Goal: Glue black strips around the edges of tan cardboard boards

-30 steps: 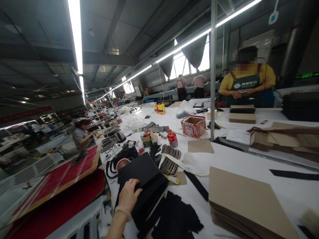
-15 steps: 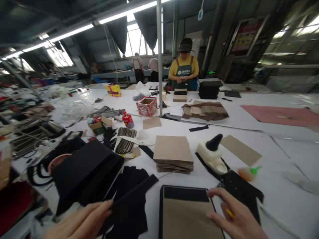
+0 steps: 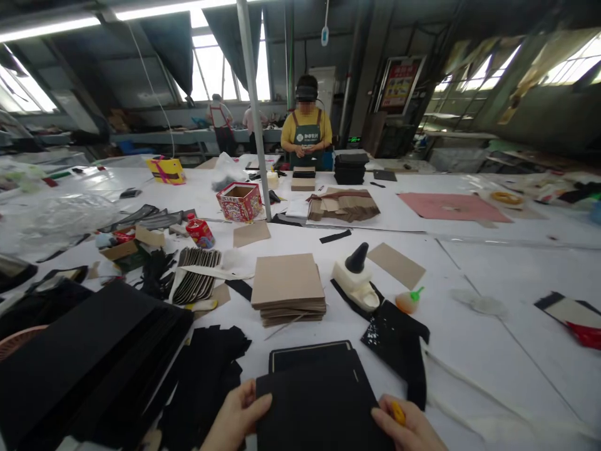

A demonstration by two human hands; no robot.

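Gripping the black sheet (image 3: 319, 407) by both sides, left hand (image 3: 235, 418) and right hand (image 3: 413, 427), yellow thing (image 3: 399, 413) tucked in, I'm apparently aligning it over a black board (image 3: 310, 358) toward the table's (image 3: 488, 369) near edge; next needs matched corners.

Dim room, glaring white windows (image 3: 213, 66) and a bright tube light (image 3: 56, 28); edges stretched, plastic (image 3: 61, 216) at left soft

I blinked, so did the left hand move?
Yes. The left hand went right, away from the tall black stack, and now holds the black sheet.
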